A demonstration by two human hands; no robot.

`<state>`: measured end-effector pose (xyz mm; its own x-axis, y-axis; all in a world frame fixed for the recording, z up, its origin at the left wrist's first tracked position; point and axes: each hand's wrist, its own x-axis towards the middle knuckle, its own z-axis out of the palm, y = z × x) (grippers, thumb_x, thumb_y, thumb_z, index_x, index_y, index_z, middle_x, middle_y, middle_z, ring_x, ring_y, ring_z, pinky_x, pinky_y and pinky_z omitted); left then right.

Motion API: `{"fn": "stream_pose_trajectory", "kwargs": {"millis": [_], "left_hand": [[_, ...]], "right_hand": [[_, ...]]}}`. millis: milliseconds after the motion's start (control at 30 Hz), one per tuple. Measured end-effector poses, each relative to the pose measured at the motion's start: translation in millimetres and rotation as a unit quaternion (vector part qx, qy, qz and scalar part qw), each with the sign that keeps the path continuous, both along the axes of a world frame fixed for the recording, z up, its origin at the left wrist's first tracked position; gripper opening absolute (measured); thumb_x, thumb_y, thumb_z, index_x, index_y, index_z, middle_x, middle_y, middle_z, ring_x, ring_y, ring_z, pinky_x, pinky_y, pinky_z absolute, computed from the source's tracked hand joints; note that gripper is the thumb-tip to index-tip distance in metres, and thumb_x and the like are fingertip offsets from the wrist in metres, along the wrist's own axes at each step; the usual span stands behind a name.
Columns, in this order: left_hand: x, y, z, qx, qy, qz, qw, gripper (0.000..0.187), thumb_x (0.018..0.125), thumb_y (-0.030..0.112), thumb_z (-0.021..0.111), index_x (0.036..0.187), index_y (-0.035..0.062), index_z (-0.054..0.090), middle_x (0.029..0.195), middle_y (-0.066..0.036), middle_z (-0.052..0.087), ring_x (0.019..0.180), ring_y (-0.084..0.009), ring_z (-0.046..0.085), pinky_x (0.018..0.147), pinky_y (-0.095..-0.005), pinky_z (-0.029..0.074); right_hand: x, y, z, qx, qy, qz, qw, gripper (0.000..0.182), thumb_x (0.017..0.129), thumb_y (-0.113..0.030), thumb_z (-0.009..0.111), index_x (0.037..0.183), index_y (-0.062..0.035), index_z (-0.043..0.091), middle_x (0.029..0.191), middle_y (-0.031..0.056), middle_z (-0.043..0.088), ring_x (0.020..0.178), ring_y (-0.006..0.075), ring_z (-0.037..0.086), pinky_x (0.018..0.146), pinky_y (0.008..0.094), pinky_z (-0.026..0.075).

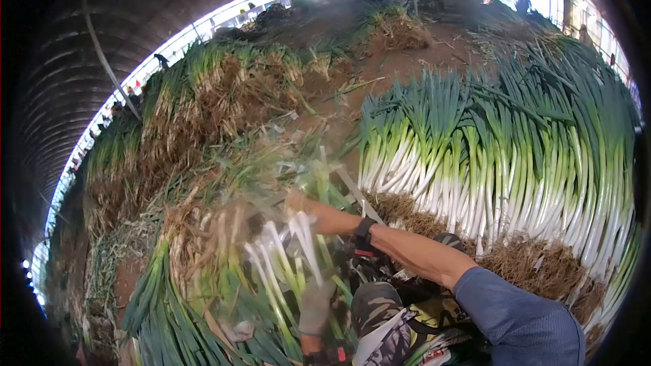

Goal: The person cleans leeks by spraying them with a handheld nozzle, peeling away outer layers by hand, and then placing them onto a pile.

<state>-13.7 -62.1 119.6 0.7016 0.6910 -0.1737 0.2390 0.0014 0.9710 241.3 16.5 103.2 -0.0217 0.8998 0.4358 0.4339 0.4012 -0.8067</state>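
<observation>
- A bunch of green onions (288, 251) stands low in the middle of the view, white stalks pointing up and toward the camera, green tops trailing down and away; it is blurred, so single stalks are hard to count
- The left hand (315, 308), in a grey glove, is wrapped around the lower part of the bunch, its grip pressed together on the stalks; holding them from below probably keeps the white ends level and together
- The right hand (302, 205) reaches across from the right on a bare forearm, with a dark wrist strap (364, 234) and a blue sleeve (515, 318) further back; it lies at the upper end of the bunch, touching or just beside the white tips, but blur hides the fingers and I cannot tell whether its grip is spread or closed
- So the bunch lies between the two hands, left one below, right one above
- Under the forearm sit knees in camouflage trousers (376, 305), close to the bunch
- To the right a neat stack of green onions (502, 163) lies with white stalks and roots facing the person, likely sorted that way
- To the left and behind, loose heaps of onions with dry roots (217, 102) lie on brown soil (407, 54), under a dark arched roof (102, 27)
</observation>
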Motion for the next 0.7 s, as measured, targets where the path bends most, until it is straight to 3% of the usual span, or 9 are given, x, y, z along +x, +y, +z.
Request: {"fn": "stream_pose_trajectory", "kwargs": {"millis": [67,133,233,333,367,433,533,633,700], "left_hand": [[5.6,-19.5,36.0,-0.082,-0.008,0.044,0.996,0.037,0.097,0.020,0.059,0.121,-0.0068,0.067,0.080,-0.005,0.063,0.065,-0.0140,0.057,0.059,-0.0284,0.046],[4.8,-24.7,40.9,-0.158,-0.044,0.061,0.985,0.039,0.097,0.017,0.058,0.128,-0.0057,0.063,0.074,0.000,0.056,0.062,-0.0100,0.054,0.053,-0.0260,0.041],[-11.1,-26.8,46.1,-0.175,-0.040,0.098,0.979,0.037,0.096,0.016,0.059,0.123,-0.0090,0.066,0.075,-0.004,0.059,0.056,-0.0113,0.051,0.049,-0.0259,0.039],[-29.3,-32.7,51.2,-0.176,-0.066,0.123,0.974,0.037,0.096,0.014,0.058,0.123,-0.0096,0.064,0.072,-0.004,0.058,0.055,-0.0112,0.050,0.049,-0.0260,0.039],[-36.1,-32.5,52.2,-0.167,-0.057,0.129,0.976,0.037,0.096,0.015,0.058,0.124,-0.0097,0.064,0.073,-0.005,0.059,0.056,-0.0118,0.051,0.050,-0.0265,0.039],[-44.3,-31.9,58.6,-0.137,-0.074,0.174,0.972,0.039,0.096,0.015,0.058,0.125,-0.0099,0.063,0.075,-0.007,0.060,0.057,-0.0127,0.052,0.052,-0.0273,0.042],[-50.5,-24.9,49.6,-0.077,-0.110,0.203,0.970,0.039,0.096,0.015,0.057,0.126,-0.0099,0.062,0.078,-0.008,0.061,0.061,-0.0140,0.055,0.055,-0.0282,0.047],[-59.5,-20.6,58.3,-0.079,-0.127,0.223,0.963,0.039,0.098,0.016,0.056,0.125,-0.0097,0.062,0.080,-0.009,0.062,0.065,-0.0162,0.060,0.061,-0.0304,0.054],[-61.7,-21.1,57.4,-0.126,-0.174,0.240,0.947,0.038,0.098,0.017,0.056,0.125,-0.0097,0.063,0.081,-0.009,0.063,0.066,-0.0169,0.062,0.063,-0.0310,0.055]], "right_hand": [[10.4,5.4,24.5,0.211,-0.088,0.026,0.973,0.021,0.093,-0.010,0.064,0.109,0.0043,0.063,0.104,0.0220,0.067,0.086,0.0334,0.058,0.081,0.0445,0.049],[18.5,27.9,39.2,0.081,-0.046,-0.054,0.994,0.018,0.094,-0.008,0.062,0.108,0.0037,0.065,0.098,0.0208,0.069,0.083,0.0324,0.061,0.078,0.0430,0.051],[31.7,41.5,62.8,0.156,-0.168,-0.251,0.940,0.047,0.088,-0.011,0.067,0.135,-0.0033,0.064,0.125,0.0186,0.070,0.116,0.0347,0.064,0.105,0.0515,0.044],[48.3,48.4,162.6,0.179,0.111,-0.096,0.973,0.030,0.095,-0.013,0.065,0.122,-0.0030,0.070,0.096,0.0139,0.075,0.087,0.0252,0.070,0.079,0.0428,0.054],[47.6,49.3,190.7,0.187,0.307,-0.019,0.933,0.021,0.099,-0.012,0.062,0.113,-0.0014,0.073,0.084,0.0148,0.076,0.072,0.0219,0.072,0.068,0.0399,0.055],[51.2,52.6,233.3,0.164,0.374,-0.124,0.904,0.018,0.097,-0.015,0.064,0.108,-0.0028,0.073,0.087,0.0150,0.076,0.077,0.0243,0.073,0.068,0.0394,0.054],[61.2,90.6,198.1,0.176,-0.057,-0.131,0.974,0.021,0.095,-0.021,0.068,0.104,-0.0023,0.070,0.085,0.0139,0.073,0.079,0.0233,0.071,0.065,0.0394,0.053],[25.5,55.6,141.3,-0.021,-0.387,-0.136,0.912,0.040,0.089,-0.029,0.076,0.111,0.0018,0.067,0.087,0.0164,0.071,0.083,0.0242,0.071,0.069,0.0415,0.056],[-19.2,18.6,133.6,-0.170,-0.281,0.008,0.944,0.059,0.089,-0.039,0.077,0.128,0.0020,0.060,0.104,0.0191,0.071,0.093,0.0251,0.071,0.076,0.0406,0.057]]}}
